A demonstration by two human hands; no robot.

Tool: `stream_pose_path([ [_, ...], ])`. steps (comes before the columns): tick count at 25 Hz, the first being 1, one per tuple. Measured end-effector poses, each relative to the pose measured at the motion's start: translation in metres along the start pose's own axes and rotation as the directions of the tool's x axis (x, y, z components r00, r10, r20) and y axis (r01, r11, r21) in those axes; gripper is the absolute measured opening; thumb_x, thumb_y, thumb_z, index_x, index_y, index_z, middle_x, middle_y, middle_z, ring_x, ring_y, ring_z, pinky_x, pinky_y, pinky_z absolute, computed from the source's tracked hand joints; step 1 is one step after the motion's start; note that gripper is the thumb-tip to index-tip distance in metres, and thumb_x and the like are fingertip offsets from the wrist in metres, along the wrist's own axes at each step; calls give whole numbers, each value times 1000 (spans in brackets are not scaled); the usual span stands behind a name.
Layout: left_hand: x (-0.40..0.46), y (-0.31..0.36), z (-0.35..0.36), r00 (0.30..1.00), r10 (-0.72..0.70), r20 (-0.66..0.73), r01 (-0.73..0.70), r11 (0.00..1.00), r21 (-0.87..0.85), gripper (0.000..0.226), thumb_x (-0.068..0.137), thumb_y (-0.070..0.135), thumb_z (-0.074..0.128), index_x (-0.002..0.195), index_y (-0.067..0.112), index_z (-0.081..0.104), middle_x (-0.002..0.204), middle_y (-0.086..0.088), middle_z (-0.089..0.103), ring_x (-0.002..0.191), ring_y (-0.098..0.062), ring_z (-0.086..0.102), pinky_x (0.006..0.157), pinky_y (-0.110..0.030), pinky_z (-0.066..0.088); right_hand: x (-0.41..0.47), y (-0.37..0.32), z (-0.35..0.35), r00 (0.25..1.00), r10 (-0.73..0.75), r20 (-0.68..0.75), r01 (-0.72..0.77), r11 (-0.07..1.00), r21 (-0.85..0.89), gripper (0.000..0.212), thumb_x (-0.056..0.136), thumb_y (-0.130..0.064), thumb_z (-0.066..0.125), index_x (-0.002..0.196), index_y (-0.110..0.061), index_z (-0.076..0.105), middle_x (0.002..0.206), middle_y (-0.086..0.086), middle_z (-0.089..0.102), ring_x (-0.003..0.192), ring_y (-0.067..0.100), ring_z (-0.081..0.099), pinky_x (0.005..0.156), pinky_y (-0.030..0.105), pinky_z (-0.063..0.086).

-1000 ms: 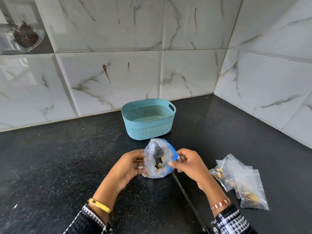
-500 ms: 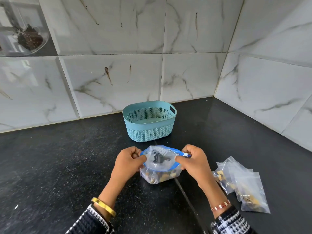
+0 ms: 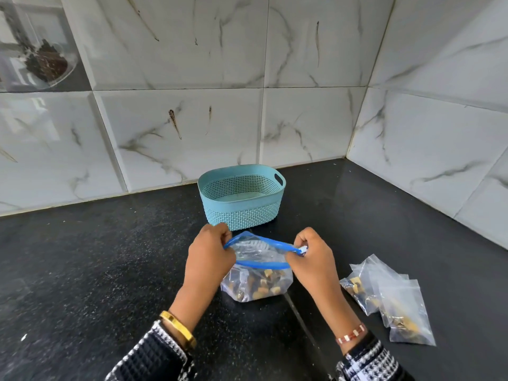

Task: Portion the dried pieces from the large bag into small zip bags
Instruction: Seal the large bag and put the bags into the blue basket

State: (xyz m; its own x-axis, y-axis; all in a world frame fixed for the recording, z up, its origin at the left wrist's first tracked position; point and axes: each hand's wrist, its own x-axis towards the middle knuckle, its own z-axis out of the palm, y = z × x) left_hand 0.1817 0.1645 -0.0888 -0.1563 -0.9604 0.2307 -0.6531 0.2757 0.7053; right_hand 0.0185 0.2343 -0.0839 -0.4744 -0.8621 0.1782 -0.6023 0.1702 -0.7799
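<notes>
Only the head cam here, looking down at a black speckled countertop (image 3: 82, 270) tucked into a corner of white marble-look wall tiles (image 3: 178, 64). Dead centre, low in the frame, sits the large bag (image 3: 257, 284), clear plastic with a blue zip strip (image 3: 261, 265) round its mouth, standing on the counter with the mouth pulled wide open. The dried pieces (image 3: 261, 284), tan and dark brown chunks, are heaped in the bottom of it. The left hand (image 3: 209, 257) is clenched around the left end of the blue strip, and the right hand (image 3: 313, 257) is pinching the right end, where there's a little white slider tab (image 3: 302, 250) poking out by the fingers. So both hands are grasping the bag's rim, one each side. Just behind the bag, toward the middle of the frame, is a teal perforated basket (image 3: 242, 213) with a handle cutout; I can't see anything inside it. Over at the lower right lies a small pile of small zip bags (image 3: 390, 301), overlapping each other flat on the counter, with a few pieces in them. Gold bangle (image 3: 178, 328) on the left wrist, beaded bracelet (image 3: 351, 335) on the right, black-and-white patterned sleeves (image 3: 154, 358). Upper left corner has a glassy reflection of something dark, too blurry to call.
</notes>
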Motion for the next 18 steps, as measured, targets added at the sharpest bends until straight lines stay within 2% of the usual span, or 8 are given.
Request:
stream_pose_path([
  [2, 0, 10, -2, 993, 108, -58, -102, 991, 88, 38, 69, -6, 49, 56, 23, 31, 64, 4, 37, 53, -14, 35, 48, -24, 26, -3, -6, 3, 990, -135, -51, 124, 976, -177, 24, 76, 1, 59, 89, -17, 50, 90, -1, 50, 76, 14, 50, 60, 23, 41],
  [3, 3, 11, -3, 997, 77, -23, -76, 997, 31, 37, 70, -7, 49, 56, 23, 33, 62, 4, 38, 52, -13, 34, 48, -23, 28, -3, -7, 3, 974, -213, -76, 185, 943, -275, 30, 74, 2, 62, 98, -14, 54, 98, 2, 50, 83, 18, 51, 66, 26, 43],
  [5, 11, 9, -6, 992, -87, 94, 108, 960, -258, 31, 74, -9, 50, 59, 17, 44, 58, 1, 42, 50, -11, 37, 49, -23, 38, -3, -7, 2, 898, -421, -131, 336, 846, -414, 34, 66, -1, 70, 98, -11, 61, 98, 6, 55, 84, 23, 54, 69, 32, 46],
  [7, 11, 7, -9, 944, -189, 270, 312, 776, -548, 23, 79, -10, 52, 67, 10, 53, 56, -2, 45, 40, -8, 40, 42, -22, 45, -7, -11, 2, 788, -597, -152, 491, 758, -430, 19, 69, -12, 66, 88, -11, 63, 90, 6, 57, 79, 22, 54, 66, 32, 46],
  [9, 8, 8, -9, 923, -166, 347, 372, 620, -691, 18, 82, -9, 53, 74, 6, 57, 54, -2, 49, 33, -4, 39, 40, -18, 46, -14, -17, 8, 732, -679, -52, 606, 685, -404, 17, 75, -24, 55, 83, -11, 63, 82, 4, 58, 74, 19, 54, 63, 29, 47],
  [12, 4, 11, -8, 949, -68, 307, 288, 580, -762, 13, 84, -3, 58, 78, 7, 63, 53, 3, 54, 34, -3, 39, 38, -15, 40, -13, -18, 21, 753, -648, 116, 620, 639, -455, 12, 67, -21, 69, 74, -14, 64, 72, -1, 60, 64, 16, 58, 55, 24, 48],
  [15, 1, -3, -2, 980, -26, 197, 162, 677, -717, 9, 84, 14, 64, 92, 15, 67, 75, 4, 64, 56, -4, 54, 50, -11, 44, -3, -19, 19, 844, -518, 143, 529, 755, -388, 10, 72, -4, 69, 71, -11, 61, 68, 1, 62, 62, 19, 60, 52, 25, 40],
  [18, -11, -30, 15, 958, 123, 257, 68, 777, -626, 64, 57, 45, 80, 113, 32, 53, 108, 12, 65, 98, 0, 63, 82, -11, 48, 8, -21, 8, 918, -346, 194, 382, 903, -197, 13, 92, -15, 48, 90, -11, 60, 75, 5, 63, 61, 17, 53, 57, 32, 39],
])
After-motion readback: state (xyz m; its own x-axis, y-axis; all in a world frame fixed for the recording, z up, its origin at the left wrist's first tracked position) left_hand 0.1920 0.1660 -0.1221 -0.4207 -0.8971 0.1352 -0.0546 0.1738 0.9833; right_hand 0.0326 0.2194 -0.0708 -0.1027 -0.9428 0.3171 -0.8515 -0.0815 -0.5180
